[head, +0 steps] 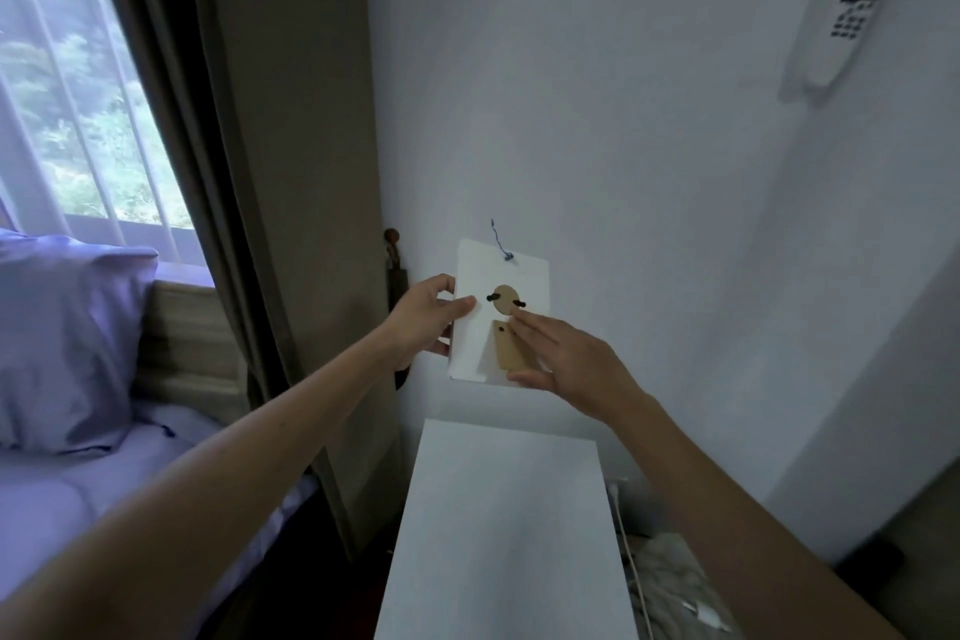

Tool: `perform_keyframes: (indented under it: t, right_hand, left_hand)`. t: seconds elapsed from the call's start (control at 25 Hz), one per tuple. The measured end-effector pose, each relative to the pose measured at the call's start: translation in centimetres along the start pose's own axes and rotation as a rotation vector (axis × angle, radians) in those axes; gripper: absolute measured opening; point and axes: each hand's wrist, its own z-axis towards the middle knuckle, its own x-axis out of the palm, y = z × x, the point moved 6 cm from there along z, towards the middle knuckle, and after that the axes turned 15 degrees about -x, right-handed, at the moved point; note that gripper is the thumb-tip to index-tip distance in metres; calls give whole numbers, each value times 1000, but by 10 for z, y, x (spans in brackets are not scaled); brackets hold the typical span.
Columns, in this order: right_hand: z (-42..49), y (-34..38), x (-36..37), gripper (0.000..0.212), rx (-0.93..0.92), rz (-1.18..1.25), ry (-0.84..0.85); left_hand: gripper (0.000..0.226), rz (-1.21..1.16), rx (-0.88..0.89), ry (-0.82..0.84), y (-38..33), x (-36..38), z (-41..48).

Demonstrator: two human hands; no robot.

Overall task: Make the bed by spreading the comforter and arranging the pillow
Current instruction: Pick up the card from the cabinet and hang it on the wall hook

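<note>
A lilac pillow (62, 338) stands upright against the headboard at the left, on the lilac bed sheet (57, 499). No comforter can be made out on the bed. Both hands are away from the bed, at the wall ahead. My left hand (426, 320) grips the left edge of a white card (524, 276) that hangs from a blue string. My right hand (563, 356) lies on the card's lower right, its fingers touching a brown tag (506, 351) below a brown disc (503, 299).
A white cabinet top (509, 525) stands below the card, between the bed and the right wall. Brown curtains (249, 172) hang beside the window (67, 94). A remote control (847, 10) sits in a wall holder at the upper right. A white cable and bundled fabric (670, 582) lie at the lower right.
</note>
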Motion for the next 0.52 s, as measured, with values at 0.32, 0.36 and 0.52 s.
perform_keyframes:
  t: [0.32,0.36,0.52]
  right_hand:
    - [7,-18,8,51,574,1027,-264]
    - [10,-18,8,50,638,1166,-298]
    - [14,-21,6,40,715,1212,-330]
  left_hand:
    - [20,621,291,-383,3,11,-21]
    - [19,684,330,-412,5,20,-24]
    - [20,905,410,-451,22,57,-27]
